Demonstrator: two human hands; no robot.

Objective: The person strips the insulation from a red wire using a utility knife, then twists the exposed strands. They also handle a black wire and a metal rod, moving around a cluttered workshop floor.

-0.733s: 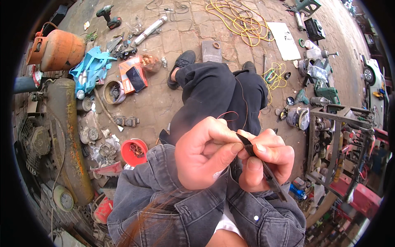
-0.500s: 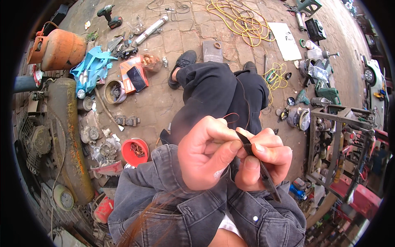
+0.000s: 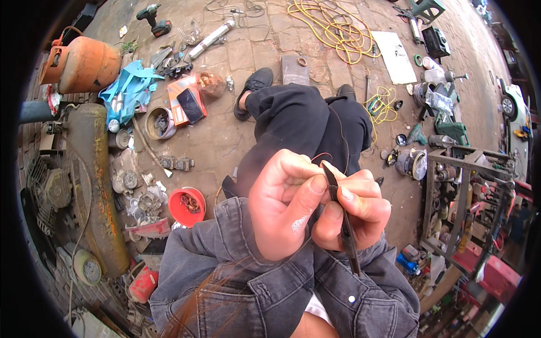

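Note:
Above my lap, my left hand (image 3: pixel 284 208) is closed, thumb and forefinger pinching a thin brown wire (image 3: pixel 343 132). A loop of the wire rises behind the fingers, and its long loose part trails over the dark trousers. My right hand (image 3: pixel 363 205) is closed round a slim dark knife (image 3: pixel 348 242). Its pointed tip is up beside the left thumb, and the lower end sticks out below the fingers. The two hands nearly touch at the fingertips. Where the blade meets the wire is too small to make out.
A red bucket (image 3: pixel 185 209) with copper-coloured scraps stands left of my lap. Near it are a phone (image 3: pixel 190 106) on an orange box, an orange gas cylinder (image 3: pixel 90 65) and a long rusty cylinder (image 3: pixel 96 191). A yellow cable (image 3: pixel 332 28) lies ahead; a metal rack (image 3: pixel 462 197) stands right.
The knife has turned more upright, its lower end swinging left. My right hand has shifted slightly left and my left hand slightly up. Both keep their hold.

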